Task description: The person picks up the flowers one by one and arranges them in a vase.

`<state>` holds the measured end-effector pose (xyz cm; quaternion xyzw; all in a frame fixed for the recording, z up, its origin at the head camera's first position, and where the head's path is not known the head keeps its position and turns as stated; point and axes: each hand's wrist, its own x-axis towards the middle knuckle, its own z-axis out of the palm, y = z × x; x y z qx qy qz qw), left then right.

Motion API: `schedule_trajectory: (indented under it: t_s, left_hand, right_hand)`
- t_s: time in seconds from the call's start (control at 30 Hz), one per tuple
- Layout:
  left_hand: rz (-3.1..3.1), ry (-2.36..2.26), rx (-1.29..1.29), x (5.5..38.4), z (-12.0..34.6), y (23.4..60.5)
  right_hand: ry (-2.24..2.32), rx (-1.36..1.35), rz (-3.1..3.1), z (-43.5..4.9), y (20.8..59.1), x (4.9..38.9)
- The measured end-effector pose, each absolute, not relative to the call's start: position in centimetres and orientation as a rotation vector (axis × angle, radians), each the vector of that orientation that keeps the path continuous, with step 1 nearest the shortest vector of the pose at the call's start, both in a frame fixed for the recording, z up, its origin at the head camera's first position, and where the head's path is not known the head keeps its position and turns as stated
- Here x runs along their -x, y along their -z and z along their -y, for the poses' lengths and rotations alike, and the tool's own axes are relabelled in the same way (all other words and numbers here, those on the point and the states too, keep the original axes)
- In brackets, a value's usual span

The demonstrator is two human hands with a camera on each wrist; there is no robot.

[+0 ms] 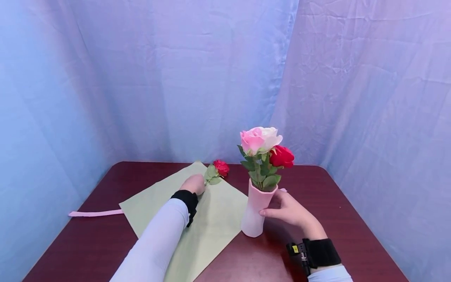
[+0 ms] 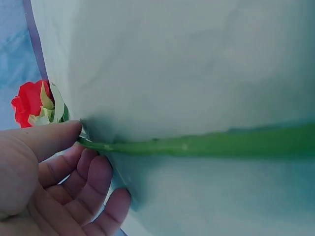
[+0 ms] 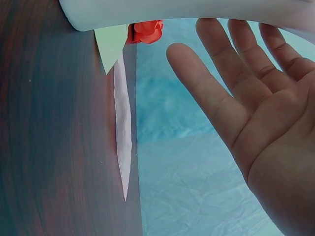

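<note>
My left hand (image 1: 194, 184) pinches the thin green stem (image 2: 197, 145) of a red rose (image 1: 221, 167) between thumb and fingers. This rose lies over the far part of a pale green sheet of paper (image 1: 211, 219), its bloom past the paper's edge. To the right, my right hand (image 1: 290, 209) holds a pale pink vase (image 1: 255, 211), thumb at the front and fingers behind. In the right wrist view several fingertips meet the vase's side (image 3: 162, 12), while the lowest finger stays apart. The vase carries a pink-and-white rose (image 1: 258, 140), a red rose (image 1: 282, 156) and green leaves.
A pink ribbon (image 1: 96, 213) sticks out left from under the paper, and a ribbon end (image 3: 123, 132) shows beyond the vase. Everything rests on a dark red-brown wooden table (image 1: 310, 188). Pale blue-violet curtains (image 1: 197, 78) hang behind and at both sides.
</note>
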<state>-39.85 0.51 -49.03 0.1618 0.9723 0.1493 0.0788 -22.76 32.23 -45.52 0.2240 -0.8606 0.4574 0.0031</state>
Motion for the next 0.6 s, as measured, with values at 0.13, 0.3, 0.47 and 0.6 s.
schedule_trajectory:
  t_s: [0.13,0.3,0.47,0.6]
  left_hand:
    - [-2.895,-0.481,-0.484,39.9,-0.4,48.9]
    - [-2.877,-0.535,-0.528,39.7,0.0,48.4]
    - [-2.804,-0.685,-0.489,39.9,0.3,48.1]
    - [-2.725,-0.809,-0.527,39.6,0.6,47.7]
  right_hand:
    - [-1.420,-0.703,2.696,-32.3,45.6,22.8]
    - [-1.392,-0.689,2.701,-32.4,45.7,22.8]
    - [-1.402,-0.670,2.711,-32.4,45.6,22.8]
    - [-1.392,-0.674,2.715,-32.4,45.6,22.8]
